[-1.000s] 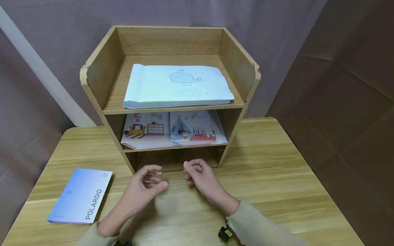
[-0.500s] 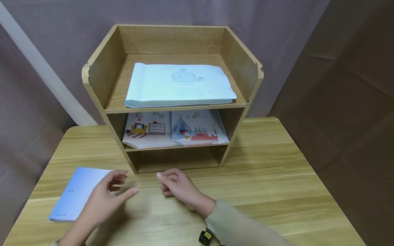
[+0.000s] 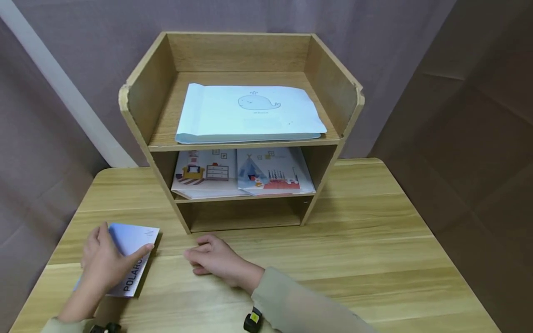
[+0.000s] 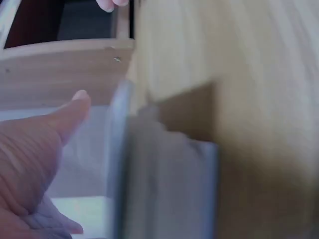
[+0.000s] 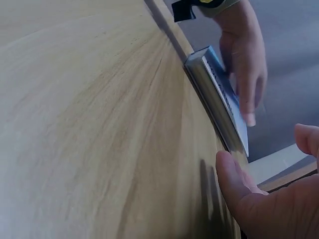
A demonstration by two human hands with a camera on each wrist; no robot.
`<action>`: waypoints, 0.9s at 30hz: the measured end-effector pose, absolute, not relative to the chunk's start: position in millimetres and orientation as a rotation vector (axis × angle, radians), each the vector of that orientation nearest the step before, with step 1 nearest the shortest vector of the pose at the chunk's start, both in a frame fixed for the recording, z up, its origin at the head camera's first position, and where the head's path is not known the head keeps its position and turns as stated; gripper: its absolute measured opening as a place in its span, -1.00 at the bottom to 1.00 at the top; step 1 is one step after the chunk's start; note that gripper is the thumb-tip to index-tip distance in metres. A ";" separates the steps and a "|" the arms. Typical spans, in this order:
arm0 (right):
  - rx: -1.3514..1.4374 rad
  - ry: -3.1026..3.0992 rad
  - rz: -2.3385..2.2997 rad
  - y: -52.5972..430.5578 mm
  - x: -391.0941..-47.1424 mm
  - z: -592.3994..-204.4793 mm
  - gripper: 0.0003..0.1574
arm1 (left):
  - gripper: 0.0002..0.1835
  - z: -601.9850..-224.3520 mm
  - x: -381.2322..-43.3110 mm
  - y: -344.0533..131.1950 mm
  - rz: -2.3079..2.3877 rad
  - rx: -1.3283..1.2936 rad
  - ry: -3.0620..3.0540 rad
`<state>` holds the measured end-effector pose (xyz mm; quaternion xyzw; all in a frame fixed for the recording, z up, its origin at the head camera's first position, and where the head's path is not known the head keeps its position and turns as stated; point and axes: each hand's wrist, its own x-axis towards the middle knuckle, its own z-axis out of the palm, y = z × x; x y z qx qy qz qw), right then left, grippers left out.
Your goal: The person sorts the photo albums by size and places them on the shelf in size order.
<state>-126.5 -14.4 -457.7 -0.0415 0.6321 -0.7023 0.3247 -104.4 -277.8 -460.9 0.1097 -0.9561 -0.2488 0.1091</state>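
A blue-and-white book (image 3: 131, 238) marked POLAROID lies flat on the left of the wooden table. Over it is my left hand (image 3: 104, 261), thumb and fingers spread across its width, the thumb near the right edge and the fingertips by the left one. Whether they touch the cover is hard to tell. The left wrist view shows the book's page edges (image 4: 169, 189), blurred. My right hand (image 3: 216, 261) is just right of the book, in front of the shelf, fingers loosely bent and holding nothing. In the right wrist view, the left hand (image 5: 246, 64) is above the book.
A wooden shelf unit (image 3: 241, 144) stands at the back of the table (image 3: 374, 259). On its top tier lies a pale whale-print book (image 3: 220, 113). Illustrated books (image 3: 208, 180) fill the middle tier. Curtains (image 3: 241, 16) hang behind.
My left hand has moved left from in front of the shelf to over the blue book. My right hand has also shifted left. The book has stayed in place on the table.
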 end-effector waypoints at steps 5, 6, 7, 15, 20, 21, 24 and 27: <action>-0.083 1.648 -1.819 -22.1 -128.1 -461.6 -0.22 | 0.34 -471.9 -104.7 -282.9 -0.670 0.366 -2.878; -0.077 1.648 -1.818 -23.4 -128.5 -462.4 -0.21 | 0.33 -472.2 -105.2 -282.6 -0.672 0.370 -2.885; -0.071 1.647 -1.819 -24.6 -129.0 -463.2 -0.21 | 0.32 -472.1 -105.9 -282.2 -0.669 0.378 -2.889; -0.008 1.618 -1.855 -37.3 -128.7 -466.7 -0.24 | 0.51 -461.9 -105.3 -276.6 -0.672 0.397 -3.079; 0.056 1.531 -1.893 -42.2 -129.8 -466.8 -0.18 | 0.53 -455.4 -102.6 -269.2 -0.699 0.351 -3.168; 0.065 1.506 -1.902 -42.7 -130.2 -467.0 -0.16 | 0.52 -454.4 -102.2 -267.6 -0.706 0.335 -3.180; 0.061 1.447 -1.915 -43.1 -131.3 -467.9 -0.20 | 0.49 -452.3 -100.7 -264.0 -0.721 0.266 -3.209; 0.059 1.396 -1.936 -42.2 -132.2 -469.3 -0.33 | 0.40 -451.2 -98.4 -261.9 -0.763 0.182 -3.218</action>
